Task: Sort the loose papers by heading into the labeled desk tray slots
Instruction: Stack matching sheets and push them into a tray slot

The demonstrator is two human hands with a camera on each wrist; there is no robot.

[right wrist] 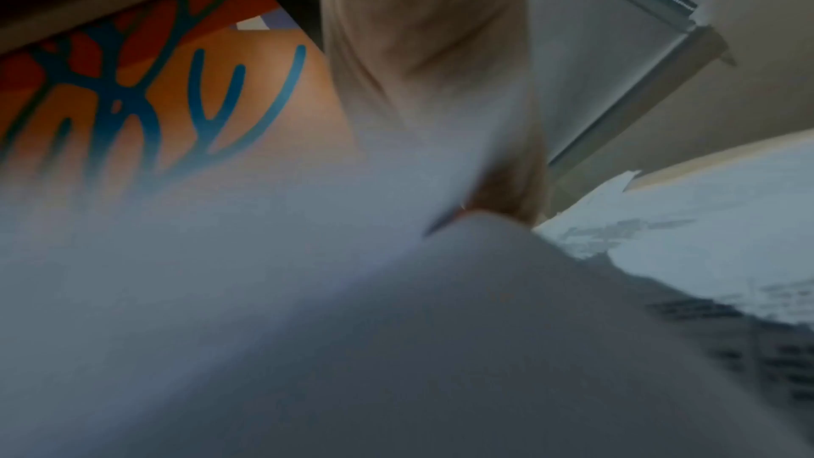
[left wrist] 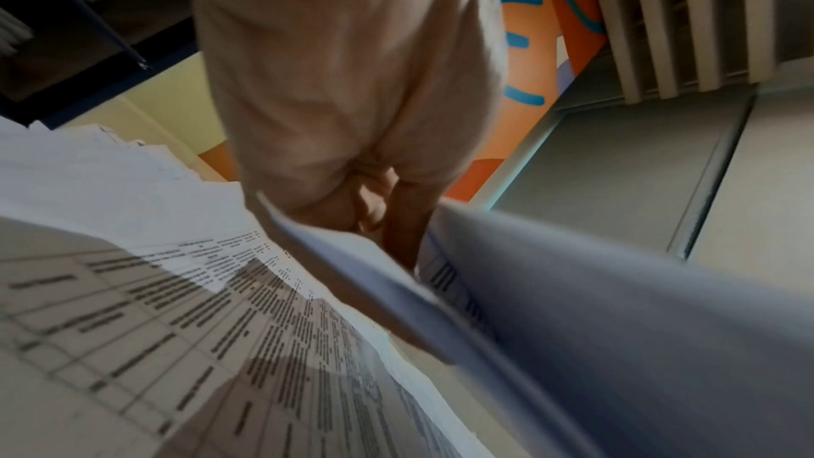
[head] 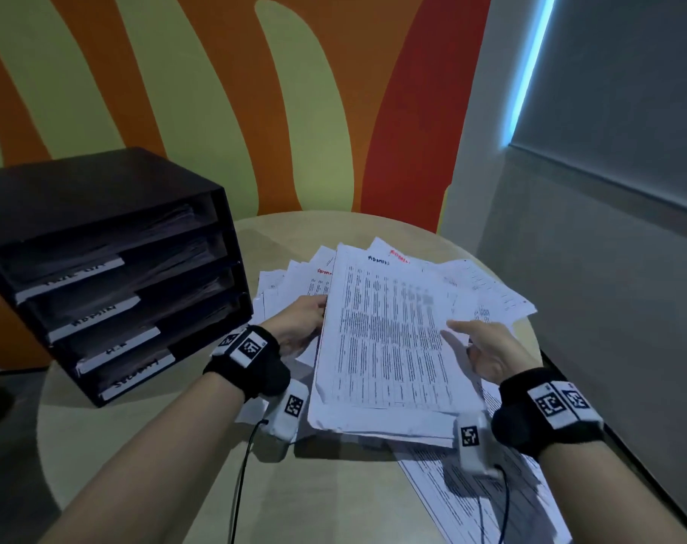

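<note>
The left hand (head: 302, 323) grips the stack (head: 385, 339) at its left edge; the right hand (head: 487, 347) pinches the right edge, thumb on top. Risk: tilting may let loose sheets slide out.

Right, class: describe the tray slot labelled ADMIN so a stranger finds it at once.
Left on the round table stands a black desk tray. Of its four stacked slots, the ADMIN slot is second from top; only its label reads ADMIN.

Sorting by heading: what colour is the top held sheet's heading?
The top sheet has a dark, near-black heading; head view shows best.
</note>
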